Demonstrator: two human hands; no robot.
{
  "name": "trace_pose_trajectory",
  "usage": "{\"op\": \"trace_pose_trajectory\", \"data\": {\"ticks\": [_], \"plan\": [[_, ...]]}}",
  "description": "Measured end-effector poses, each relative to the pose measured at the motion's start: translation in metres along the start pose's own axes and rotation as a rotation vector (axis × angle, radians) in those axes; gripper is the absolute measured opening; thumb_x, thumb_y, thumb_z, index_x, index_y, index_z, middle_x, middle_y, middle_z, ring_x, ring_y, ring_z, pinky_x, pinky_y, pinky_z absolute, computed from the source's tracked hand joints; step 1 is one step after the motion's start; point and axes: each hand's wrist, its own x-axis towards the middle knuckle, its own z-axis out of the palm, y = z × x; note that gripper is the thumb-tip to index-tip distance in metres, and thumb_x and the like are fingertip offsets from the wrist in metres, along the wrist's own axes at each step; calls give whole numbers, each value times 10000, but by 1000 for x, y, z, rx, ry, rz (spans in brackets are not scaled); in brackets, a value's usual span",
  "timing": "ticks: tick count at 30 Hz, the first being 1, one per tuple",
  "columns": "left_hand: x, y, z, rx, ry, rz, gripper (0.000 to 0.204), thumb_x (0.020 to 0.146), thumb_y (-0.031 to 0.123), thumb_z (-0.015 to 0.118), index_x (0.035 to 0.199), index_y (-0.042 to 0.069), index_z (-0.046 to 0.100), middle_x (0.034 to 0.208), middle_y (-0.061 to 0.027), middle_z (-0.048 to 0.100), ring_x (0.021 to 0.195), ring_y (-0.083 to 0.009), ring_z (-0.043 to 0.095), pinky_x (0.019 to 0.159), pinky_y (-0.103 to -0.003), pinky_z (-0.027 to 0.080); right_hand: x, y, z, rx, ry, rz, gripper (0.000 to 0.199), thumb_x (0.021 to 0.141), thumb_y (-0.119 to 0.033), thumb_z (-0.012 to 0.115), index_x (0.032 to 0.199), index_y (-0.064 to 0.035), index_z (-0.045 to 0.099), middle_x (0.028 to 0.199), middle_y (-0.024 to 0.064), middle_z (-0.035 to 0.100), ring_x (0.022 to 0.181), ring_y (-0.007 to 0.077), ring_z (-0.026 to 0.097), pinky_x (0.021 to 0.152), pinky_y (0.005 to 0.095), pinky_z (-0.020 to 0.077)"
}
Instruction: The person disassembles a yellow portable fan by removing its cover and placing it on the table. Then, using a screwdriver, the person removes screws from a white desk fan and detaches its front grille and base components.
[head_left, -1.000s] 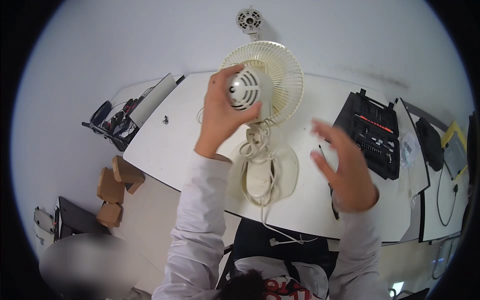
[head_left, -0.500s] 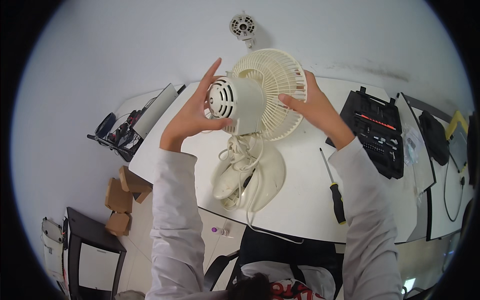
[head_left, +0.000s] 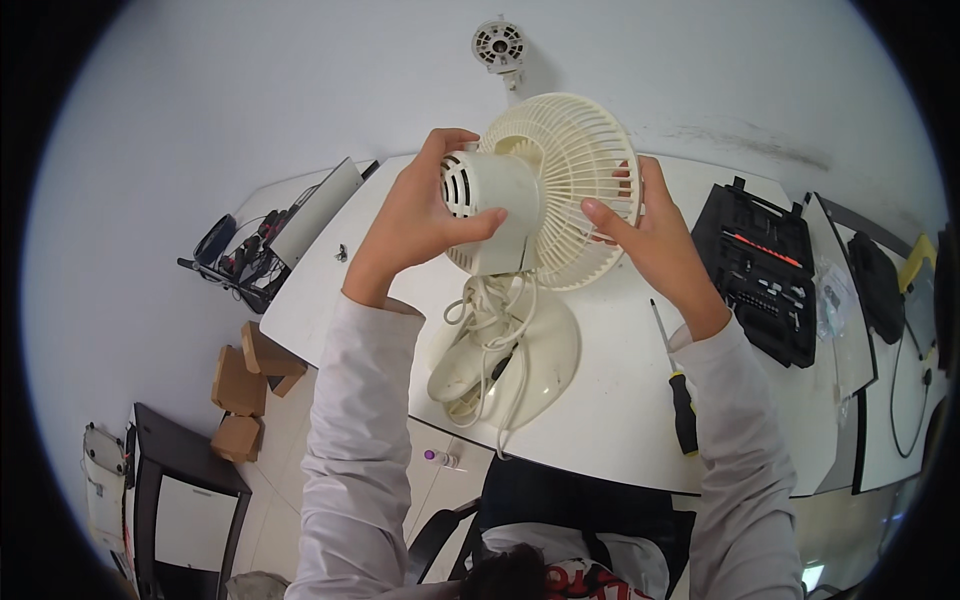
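So since a second ago the right hand [head_left: 655, 240] has come up off the table and onto the fan: back then it hovered open over the right side near the screwdriver, half a second ago it was already on the grille, and now it's settled there. The fan itself has been lifted and turned a bit more toward the camera too.

Right now the left hand [head_left: 420, 225] is wrapped around the cream motor housing [head_left: 490, 215], thumb across the back cover and fingers curled over the top. The right hand cups the right edge of the round grille [head_left: 570, 185], fingers closed on the rim with the thumb pressing on the front ribs. The fan head sits up in the middle of the view, above the white table [head_left: 620, 400], while its oval base [head_left: 515, 365] looks like it's still resting on the tabletop with the cord [head_left: 500, 340] bunched on it.

What could go wrong, I reckon:
- those thin plastic ribs could flex or snap if the thumb pushes too hard
- twisting grille against housing with the neck still attached could strain the joint
- the loose cord could snag or drag the base toward the near edge

Screwdriver [head_left: 680, 395] lies near the right forearm, black tool case [head_left: 765, 270] open further right.
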Motion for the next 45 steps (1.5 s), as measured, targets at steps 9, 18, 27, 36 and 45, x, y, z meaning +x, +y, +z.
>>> {"op": "trace_pose_trajectory", "data": {"ticks": [9,18,27,36,45], "plan": [[1,-6,4,-121,72,28,732,588,280,793,1196,4,491,1068,-149,585,996,-222,583,852,-333,485,1,-11,-6,-69,-94,30,511,929,-320,615,1227,4,356,1110,214,619,909,244,682,782,330,567],[-3,-14,6,-162,100,62,698,609,273,787,1195,30,497,1056,-129,582,952,-210,587,844,-336,484,10,-23,-17,116,-148,266,476,951,-344,586,1218,18,431,1065,135,605,945,182,625,778,319,577],[-3,3,-2,-197,-35,-17,736,642,246,791,1265,33,463,1050,-135,579,957,-217,606,825,-333,501,9,-22,-14,65,-94,205,479,928,-425,595,1145,2,580,1067,85,621,899,138,643,761,300,573],[-8,7,-5,-128,-38,15,742,653,236,789,1284,24,462,1071,-146,587,974,-217,603,853,-331,494,11,-17,-21,139,-154,224,450,910,-389,631,1137,-2,594,1017,80,664,873,143,671,771,305,572],[-6,12,-16,-138,-95,-49,729,650,220,793,1293,45,499,1081,-112,611,966,-182,618,866,-309,499,12,-20,-23,126,-192,232,426,912,-378,633,1107,0,595,1000,81,669,839,142,680,771,293,579]]}}
